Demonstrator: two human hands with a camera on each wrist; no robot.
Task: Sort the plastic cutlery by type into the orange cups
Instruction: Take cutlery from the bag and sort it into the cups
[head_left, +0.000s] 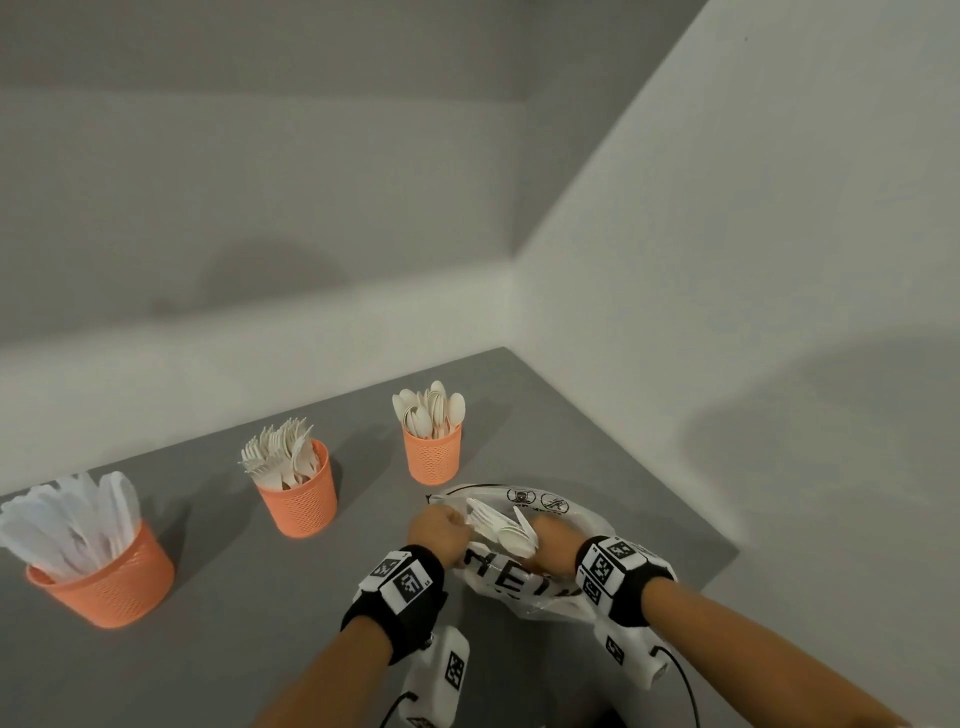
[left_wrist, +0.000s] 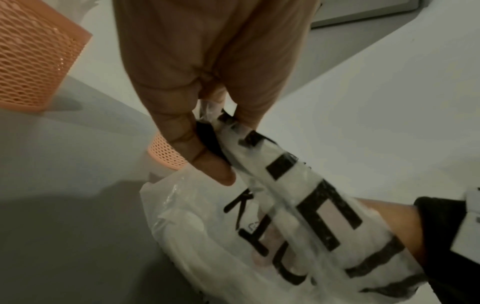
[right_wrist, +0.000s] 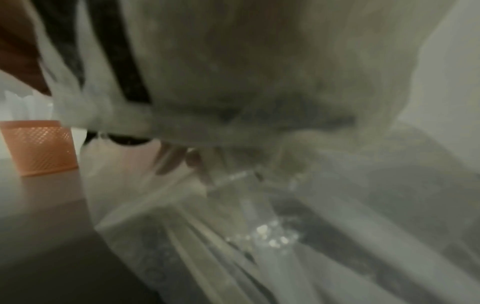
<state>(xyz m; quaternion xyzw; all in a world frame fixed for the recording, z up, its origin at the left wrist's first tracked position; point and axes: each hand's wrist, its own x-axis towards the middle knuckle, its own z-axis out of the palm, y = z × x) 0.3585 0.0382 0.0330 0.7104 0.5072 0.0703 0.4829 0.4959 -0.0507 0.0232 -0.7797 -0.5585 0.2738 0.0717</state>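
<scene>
Three orange mesh cups stand on the grey table (head_left: 270, 613): the left cup (head_left: 104, 587) holds knives, the middle cup (head_left: 300, 501) forks, the far cup (head_left: 432, 457) spoons. A clear plastic bag (head_left: 524, 582) with black print lies at the front right. My left hand (head_left: 439, 532) pinches the bag's rim between thumb and fingers (left_wrist: 207, 162). My right hand (head_left: 551, 540) is inside the bag, curled round a bunch of white spoons (head_left: 506, 527) that stick out of the bag's mouth. The right wrist view is blurred by the bag film (right_wrist: 259, 205).
White walls close off the back and the right. The table's right edge (head_left: 727, 553) runs just beyond the bag. Bare tabletop lies between the cups and my arms. An orange cup (right_wrist: 39, 148) shows left of the bag in the right wrist view.
</scene>
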